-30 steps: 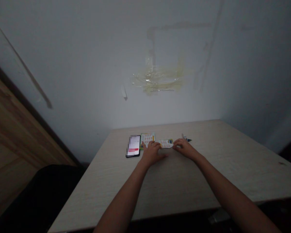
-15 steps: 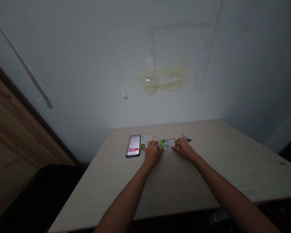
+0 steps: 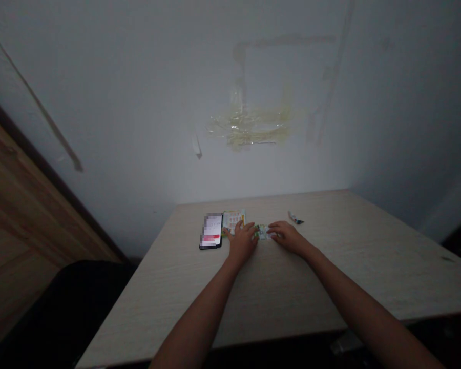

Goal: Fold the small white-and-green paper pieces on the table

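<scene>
A small green-and-white printed leaflet [image 3: 263,232] lies on the table between my two hands, its ends partly covered by fingers. My left hand [image 3: 243,242] rests palm down with spread fingers, reaching over a printed sheet [image 3: 233,218] while its thumb side touches the leaflet's left end. From the other side, my right hand [image 3: 289,237] has bent fingers and thumb on the leaflet's right part. Just left of the sheet lies a phone [image 3: 212,231] with its screen lit and partly pixelated.
A small crumpled wrapper-like scrap [image 3: 295,218] lies beyond my right hand. The pale wooden table [image 3: 369,256] meets a wall [image 3: 138,102] bearing strips of clear tape [image 3: 249,128]. A dark object [image 3: 77,302] and a wooden panel [image 3: 15,205] stand at left.
My right hand has slid left over the leaflet, whose visible part is now narrower. The scrap shows more fully. My left hand has barely moved.
</scene>
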